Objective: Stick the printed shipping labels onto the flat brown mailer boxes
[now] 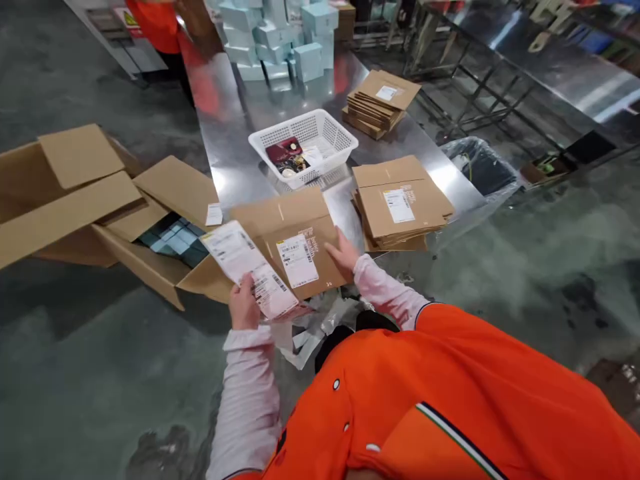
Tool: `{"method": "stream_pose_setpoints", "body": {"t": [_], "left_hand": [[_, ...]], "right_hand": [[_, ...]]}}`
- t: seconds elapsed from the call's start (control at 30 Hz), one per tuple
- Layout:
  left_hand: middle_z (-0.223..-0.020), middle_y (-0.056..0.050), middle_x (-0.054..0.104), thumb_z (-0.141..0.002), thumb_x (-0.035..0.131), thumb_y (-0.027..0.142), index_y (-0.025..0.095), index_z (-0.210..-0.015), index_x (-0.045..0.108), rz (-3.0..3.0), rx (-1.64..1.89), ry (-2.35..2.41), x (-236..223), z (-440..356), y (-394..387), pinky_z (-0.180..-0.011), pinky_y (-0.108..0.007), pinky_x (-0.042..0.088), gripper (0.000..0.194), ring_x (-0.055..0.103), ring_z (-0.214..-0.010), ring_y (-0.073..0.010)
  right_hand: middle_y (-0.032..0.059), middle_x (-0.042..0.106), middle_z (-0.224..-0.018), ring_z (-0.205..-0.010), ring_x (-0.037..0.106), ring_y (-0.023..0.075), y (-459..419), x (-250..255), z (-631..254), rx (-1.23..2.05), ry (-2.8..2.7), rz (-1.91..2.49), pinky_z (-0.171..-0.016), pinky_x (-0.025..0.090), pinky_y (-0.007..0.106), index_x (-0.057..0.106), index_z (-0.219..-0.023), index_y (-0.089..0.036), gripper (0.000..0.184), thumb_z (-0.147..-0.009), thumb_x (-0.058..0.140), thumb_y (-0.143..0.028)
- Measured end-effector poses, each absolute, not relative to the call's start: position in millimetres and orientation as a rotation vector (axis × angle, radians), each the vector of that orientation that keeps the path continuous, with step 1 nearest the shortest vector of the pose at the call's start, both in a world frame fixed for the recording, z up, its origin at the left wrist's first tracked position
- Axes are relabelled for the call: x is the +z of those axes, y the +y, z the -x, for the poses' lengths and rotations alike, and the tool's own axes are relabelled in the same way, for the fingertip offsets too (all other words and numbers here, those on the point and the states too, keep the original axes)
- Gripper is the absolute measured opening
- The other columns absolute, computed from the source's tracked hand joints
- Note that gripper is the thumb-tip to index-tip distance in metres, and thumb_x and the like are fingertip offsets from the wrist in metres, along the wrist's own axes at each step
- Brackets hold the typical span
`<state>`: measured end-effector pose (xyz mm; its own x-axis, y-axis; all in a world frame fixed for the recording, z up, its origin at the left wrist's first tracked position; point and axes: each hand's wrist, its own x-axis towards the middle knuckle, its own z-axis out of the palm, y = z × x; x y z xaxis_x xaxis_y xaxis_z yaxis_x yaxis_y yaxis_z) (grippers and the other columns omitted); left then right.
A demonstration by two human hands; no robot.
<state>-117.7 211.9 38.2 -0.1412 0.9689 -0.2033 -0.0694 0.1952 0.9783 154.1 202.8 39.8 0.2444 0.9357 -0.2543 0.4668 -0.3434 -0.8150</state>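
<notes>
My left hand [245,303] is closed on a sheaf of printed paper sheets [250,267], thumb on top. The sheets lean over the left part of a flat cardboard mailer [320,230]. My right hand [344,253] grips that mailer by its right edge, the fingers partly hidden behind it. A white shipping label [297,260] is stuck on the mailer's face. Just right of it lies a stack of similar labelled mailers [400,193] on the metal table [227,160].
A white basket [327,163] holding dark red packets [287,155] stands beyond the mailer. Further back are another mailer stack [377,103] and piled pale blue boxes [280,40]. Open cartons [160,200] stand at the left. A person in orange [157,27] is at the far left.
</notes>
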Motion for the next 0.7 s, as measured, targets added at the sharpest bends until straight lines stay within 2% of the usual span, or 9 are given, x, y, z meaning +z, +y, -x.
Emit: {"method": "stream_pose_setpoints", "body": {"t": [0.1, 0.2, 0.3, 0.37, 0.43, 0.47, 0.53, 0.6, 0.7], "left_hand": [[-0.093, -0.004, 0.073, -0.075, 0.070, 0.051, 0.021, -0.092, 0.066, -0.796, 1.211, 1.308, 81.4, 105.6, 200.7, -0.085, -0.039, 0.056, 0.035, 0.068, -0.085, -0.0209], [-0.091, 0.000, 0.073, -0.069, 0.079, 0.043, 0.025, -0.097, 0.068, -0.726, 1.207, 1.215, 113.2, 86.9, 187.0, -0.078, -0.036, 0.057, 0.035, 0.068, -0.079, -0.0189], [-0.091, -0.001, 0.073, -0.064, 0.082, 0.041, 0.024, -0.097, 0.068, -0.722, 1.169, 1.168, 117.4, 62.9, 169.6, -0.074, -0.032, 0.057, 0.039, 0.068, -0.076, -0.0178], [-0.094, -0.003, 0.073, -0.062, 0.083, 0.043, 0.021, -0.095, 0.068, -0.725, 1.152, 1.171, 107.7, 44.6, 155.3, -0.076, -0.031, 0.056, 0.043, 0.068, -0.080, -0.0181], [-0.092, -0.005, 0.073, -0.060, 0.082, 0.048, 0.019, -0.093, 0.068, -0.727, 1.109, 1.194, 95.0, 27.3, 140.4, -0.076, -0.032, 0.055, 0.046, 0.067, -0.079, -0.0189], [-0.090, -0.006, 0.073, -0.059, 0.082, 0.049, 0.018, -0.092, 0.068, -0.741, 1.058, 1.201, 89.5, 20.3, 133.9, -0.076, -0.033, 0.055, 0.047, 0.067, -0.078, -0.0193], [-0.090, -0.008, 0.073, -0.059, 0.082, 0.048, 0.016, -0.091, 0.069, -0.791, 0.967, 1.194, 82.2, 12.1, 124.9, -0.077, -0.033, 0.054, 0.047, 0.066, -0.079, -0.0205], [-0.097, -0.009, 0.073, -0.061, 0.081, 0.044, 0.016, -0.094, 0.070, -0.800, 1.017, 1.197, 80.0, 12.9, 122.3, -0.082, -0.032, 0.053, 0.045, 0.066, -0.087, -0.0207], [-0.093, -0.007, 0.072, -0.063, 0.079, 0.042, 0.017, -0.090, 0.070, -0.672, 1.233, 1.301, 80.1, 25.3, 125.2, -0.077, -0.030, 0.052, 0.038, 0.066, -0.082, -0.0182]], "right_hand": [[0.0124, 0.062, -0.130, -0.117, 0.061, 0.0216, 194.5, 85.5, -236.7, 0.772, -1.206, 1.600, -0.102, 0.049, 0.037, 0.050, -0.136, -0.015, 0.056, -0.088, 0.054, -0.045], [0.0098, 0.069, -0.116, -0.105, 0.067, 0.0194, 193.3, 133.2, -345.3, 0.568, -1.181, 1.703, -0.094, 0.054, 0.038, 0.060, -0.124, -0.016, 0.044, -0.087, 0.059, -0.040], [0.0135, 0.069, -0.111, -0.104, 0.065, 0.0177, 195.1, 155.5, -396.4, 0.374, -1.215, 1.970, -0.098, 0.051, 0.035, 0.065, -0.112, -0.008, 0.045, -0.082, 0.064, -0.041], [0.0156, 0.067, -0.113, -0.107, 0.063, 0.0213, 194.1, 148.1, -370.3, 0.435, -1.322, 1.987, -0.099, 0.050, 0.038, 0.065, -0.111, -0.006, 0.058, -0.068, 0.077, -0.042], [0.0136, 0.066, -0.115, -0.105, 0.064, 0.0246, 186.4, 126.8, -305.4, 0.849, -1.529, 1.801, -0.093, 0.054, 0.040, 0.062, -0.119, -0.010, 0.077, -0.052, 0.089, -0.037], [0.0117, 0.066, -0.115, -0.103, 0.065, 0.0248, 179.1, 113.7, -266.6, 1.108, -1.594, 1.644, -0.088, 0.055, 0.039, 0.060, -0.122, -0.014, 0.081, -0.050, 0.090, -0.036], [0.0086, 0.066, -0.115, -0.101, 0.065, 0.0218, 159.2, 88.8, -194.6, 1.478, -1.536, 1.346, -0.085, 0.056, 0.034, 0.058, -0.124, -0.019, 0.071, -0.062, 0.083, -0.043], [0.0081, 0.067, -0.112, -0.102, 0.064, 0.0201, 140.2, 71.2, -145.7, 1.481, -1.366, 1.320, -0.090, 0.053, 0.033, 0.060, -0.116, -0.017, 0.050, -0.078, 0.067, -0.049], [0.0065, 0.069, -0.103, -0.097, 0.066, 0.0202, 133.5, 61.7, -119.5, 1.530, -1.381, 1.352, -0.088, 0.053, 0.034, 0.063, -0.106, -0.017, 0.045, -0.075, 0.071, -0.048]]}}
